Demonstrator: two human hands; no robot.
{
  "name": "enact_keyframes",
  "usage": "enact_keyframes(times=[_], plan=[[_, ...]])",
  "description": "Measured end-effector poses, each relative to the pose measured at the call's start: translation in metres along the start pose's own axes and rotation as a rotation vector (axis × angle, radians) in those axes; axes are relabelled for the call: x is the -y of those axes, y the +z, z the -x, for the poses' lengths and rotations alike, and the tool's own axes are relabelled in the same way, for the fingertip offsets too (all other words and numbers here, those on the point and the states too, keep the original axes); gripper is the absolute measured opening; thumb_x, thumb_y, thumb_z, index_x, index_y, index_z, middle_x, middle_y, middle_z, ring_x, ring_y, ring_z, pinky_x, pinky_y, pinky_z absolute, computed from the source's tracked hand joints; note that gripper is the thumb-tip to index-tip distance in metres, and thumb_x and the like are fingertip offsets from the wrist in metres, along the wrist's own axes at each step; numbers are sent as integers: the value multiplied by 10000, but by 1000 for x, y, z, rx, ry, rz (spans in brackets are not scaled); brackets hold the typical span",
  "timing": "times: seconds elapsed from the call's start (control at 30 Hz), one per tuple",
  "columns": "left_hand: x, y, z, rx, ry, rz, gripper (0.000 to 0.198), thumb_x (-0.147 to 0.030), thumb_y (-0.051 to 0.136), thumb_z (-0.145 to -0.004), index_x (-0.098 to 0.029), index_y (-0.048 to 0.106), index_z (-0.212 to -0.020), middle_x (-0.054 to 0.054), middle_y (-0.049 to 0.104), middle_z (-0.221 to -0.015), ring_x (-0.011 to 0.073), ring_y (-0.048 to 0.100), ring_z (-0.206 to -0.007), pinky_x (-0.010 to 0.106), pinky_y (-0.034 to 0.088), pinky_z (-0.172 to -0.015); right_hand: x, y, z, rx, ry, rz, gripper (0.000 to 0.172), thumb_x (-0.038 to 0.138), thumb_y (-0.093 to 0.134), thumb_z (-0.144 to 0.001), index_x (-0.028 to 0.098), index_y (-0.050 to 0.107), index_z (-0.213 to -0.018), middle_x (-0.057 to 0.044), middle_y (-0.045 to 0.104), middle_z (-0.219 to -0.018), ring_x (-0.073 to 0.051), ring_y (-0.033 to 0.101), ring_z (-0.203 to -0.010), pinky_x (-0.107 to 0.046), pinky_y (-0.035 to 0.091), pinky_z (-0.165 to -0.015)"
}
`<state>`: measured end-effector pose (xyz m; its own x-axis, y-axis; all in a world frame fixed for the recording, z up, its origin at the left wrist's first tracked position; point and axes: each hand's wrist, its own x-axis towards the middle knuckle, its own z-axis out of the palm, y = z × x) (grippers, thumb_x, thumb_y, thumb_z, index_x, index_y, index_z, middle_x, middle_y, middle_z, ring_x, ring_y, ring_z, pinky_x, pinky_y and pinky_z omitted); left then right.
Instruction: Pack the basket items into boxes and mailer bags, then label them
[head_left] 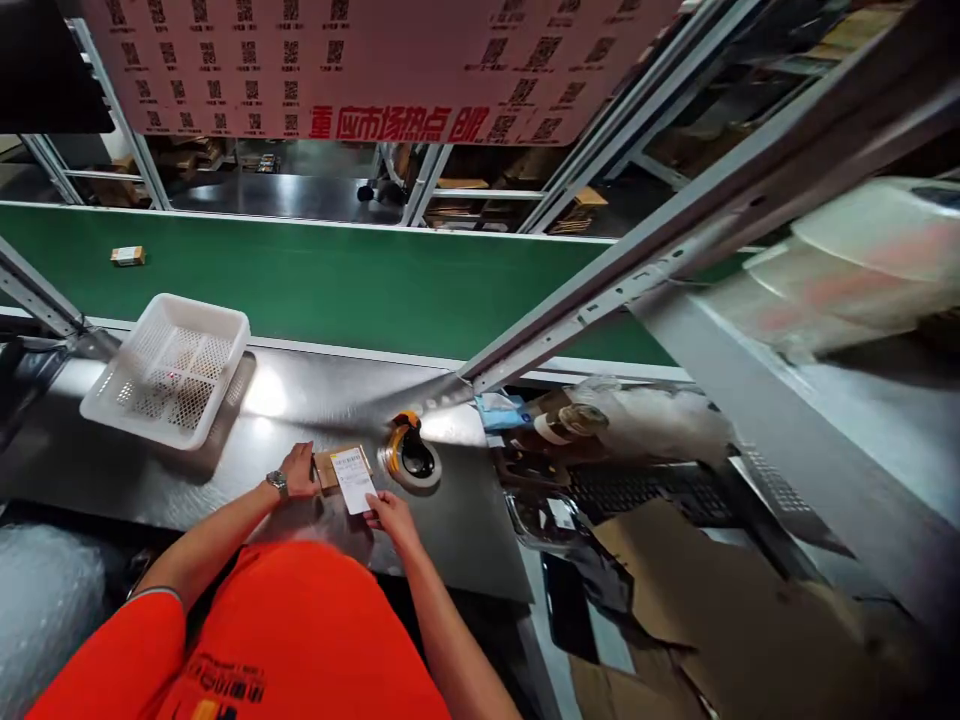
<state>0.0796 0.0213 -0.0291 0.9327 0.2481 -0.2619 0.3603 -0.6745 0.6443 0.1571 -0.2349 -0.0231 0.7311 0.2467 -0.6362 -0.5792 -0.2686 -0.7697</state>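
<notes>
A small brown cardboard parcel [327, 468] lies on the dark metal worktable [465, 520] just in front of me. A white shipping label [353, 480] rests across it, one end hanging toward me. My left hand [298, 472], with a watch on its wrist, is pressed against the parcel's left side, fingers curled. My right hand [390, 510] pinches the near corner of the label. A tape dispenser [409, 460] with an orange handle stands just right of the parcel.
An empty white mesh basket [169, 368] sits at the table's left rear. Behind runs a green conveyor belt [375, 290] carrying a small box [127, 256]. Bags, a keyboard [660, 492] and flattened cardboard [720, 610] crowd the right. A slanted metal beam [675, 240] crosses overhead.
</notes>
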Motion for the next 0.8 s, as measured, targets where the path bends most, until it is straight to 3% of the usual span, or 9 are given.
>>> enact_keyframes(times=[0.13, 0.27, 0.4, 0.53, 0.8], plan=[[6, 0, 7, -98, -22, 8, 822, -163, 723, -879, -58, 543, -1674, 276, 593, -1717, 397, 569, -1631, 573, 444, -1421, -6, 8, -19, 47, 61, 34, 254, 210, 889, -840, 220, 656, -740, -39, 760, -671, -165, 710, -575, -228, 557, -521], [-5, 14, 9, -121, 31, -19, 738, -213, 650, -971, -108, 545, -1694, 232, 549, -1789, 369, 496, -1702, 590, 397, -1454, -15, 9, -30, 88, 98, 47, 251, 247, 893, -877, 223, 660, -785, -20, 757, -654, -144, 674, -531, -209, 536, -498], [-23, 32, 4, -54, 94, -161, 711, -213, 583, -1029, -72, 519, -1723, 254, 465, -1852, 398, 402, -1765, 650, 341, -1463, -20, 10, -37, 116, 120, 40, 245, 283, 845, -930, 230, 636, -813, -2, 730, -608, -131, 632, -467, -193, 477, -453], [-33, 43, -4, 38, 133, -280, 689, -207, 571, -1060, -112, 528, -1742, 221, 442, -1878, 367, 383, -1782, 637, 276, -1487, -24, 13, -41, 130, 137, 20, 243, 300, 797, -963, 238, 614, -815, 13, 710, -576, -127, 612, -436, -181, 445, -438], [-17, 49, -10, 172, 150, -530, 710, -266, 516, -1126, -130, 437, -1818, 191, 281, -1948, 341, 301, -1819, 627, 246, -1491, -29, 11, -45, 134, 141, -34, 218, 284, 827, -970, 210, 683, -824, -3, 712, -594, -117, 644, -489, -166, 477, -473]])
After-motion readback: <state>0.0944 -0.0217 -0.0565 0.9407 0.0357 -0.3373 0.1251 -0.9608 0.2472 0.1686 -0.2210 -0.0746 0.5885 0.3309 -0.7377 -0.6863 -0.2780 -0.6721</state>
